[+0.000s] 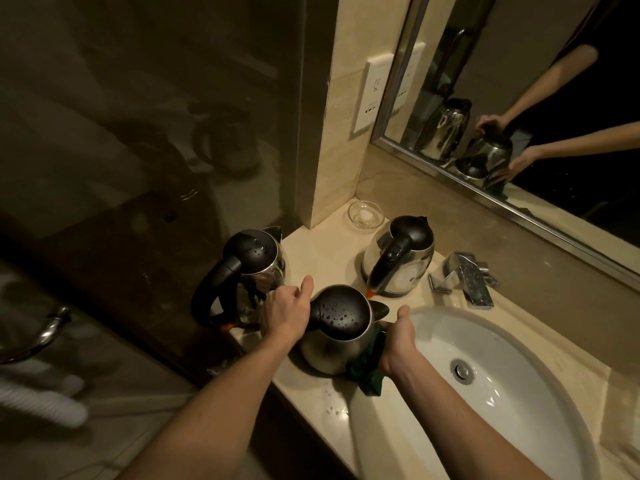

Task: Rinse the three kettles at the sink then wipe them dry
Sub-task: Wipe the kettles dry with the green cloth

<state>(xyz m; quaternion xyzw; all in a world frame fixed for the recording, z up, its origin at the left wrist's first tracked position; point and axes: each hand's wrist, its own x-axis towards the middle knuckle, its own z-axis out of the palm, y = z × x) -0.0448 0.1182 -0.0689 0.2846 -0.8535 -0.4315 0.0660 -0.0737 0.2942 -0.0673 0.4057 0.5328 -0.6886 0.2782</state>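
Observation:
Three steel kettles with black lids stand on the cream counter left of the sink (540,344). The near kettle (332,341) has water drops on its lid. My left hand (285,311) grips its handle side. My right hand (398,341) presses a dark green cloth (367,368) against its right flank. A second kettle (252,268) sits at the counter's left edge, its lid also wet. The third kettle (398,258) stands behind, near the tap (467,275).
A small glass dish (365,214) sits in the back corner by the wall. A mirror (519,98) above the counter reflects my arms and the kettles. A glass shower partition (138,133) and a chrome handle (48,330) lie to the left.

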